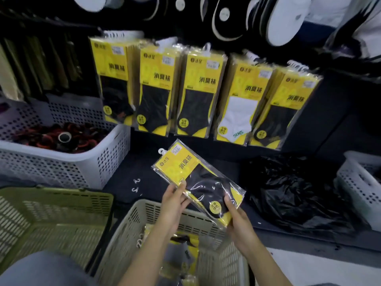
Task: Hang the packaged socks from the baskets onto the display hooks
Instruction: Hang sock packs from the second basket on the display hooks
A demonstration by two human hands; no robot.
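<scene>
Slippage threatens: left hand (174, 205) and right hand (240, 223) merely pinch the glossy yellow plastic pack of black socks (198, 180). Its white hanger loop (161, 151) could snag the crowded hanging packs (198, 91).

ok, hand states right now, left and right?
Left hand: pinches the sock pack at its side edge.
Right hand: grips the same pack's lower end.

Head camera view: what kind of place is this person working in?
Probably a shop's sock and shoe section. Identical yellow sock packs hang in a row, what look like shoes sit above them, and the beige basket below holds more packs.
</scene>
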